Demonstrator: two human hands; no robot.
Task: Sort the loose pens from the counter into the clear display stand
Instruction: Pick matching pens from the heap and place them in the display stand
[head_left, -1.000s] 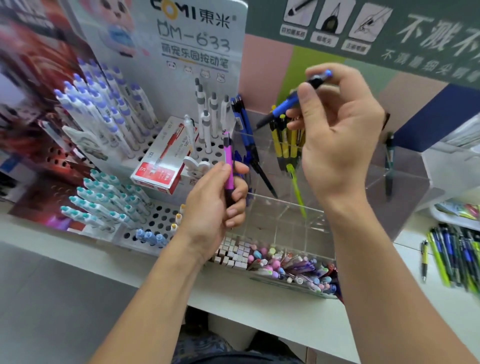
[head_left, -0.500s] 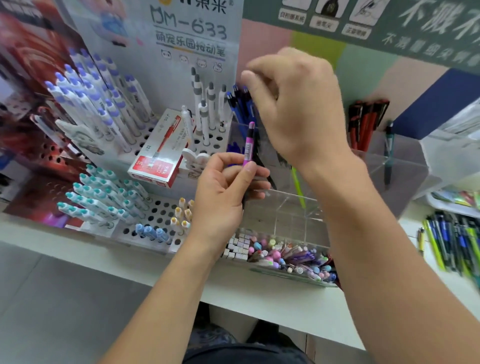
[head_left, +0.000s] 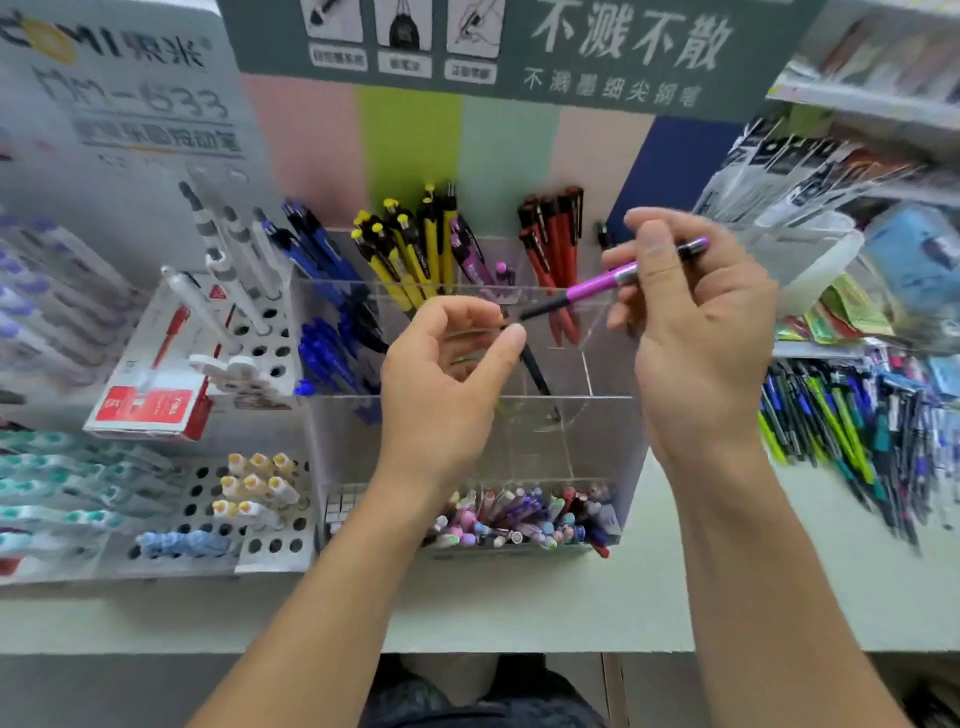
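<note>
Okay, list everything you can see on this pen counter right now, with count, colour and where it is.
clear display stand: one, transparent, centre of the counter
blue pens: a bunch, stand's back left compartment
yellow pens: several, back row, right of the blue
red pens: several, back right compartment
magenta pen: one, black-tipped, held above the stand
small pastel items: many, mixed colours, stand's front tray
red box: one, on the white peg rack at left
loose pens: a pile, mixed colours, counter at right
left hand: fingers loosely curled, holding nothing
right hand: pinches the magenta pen
</note>
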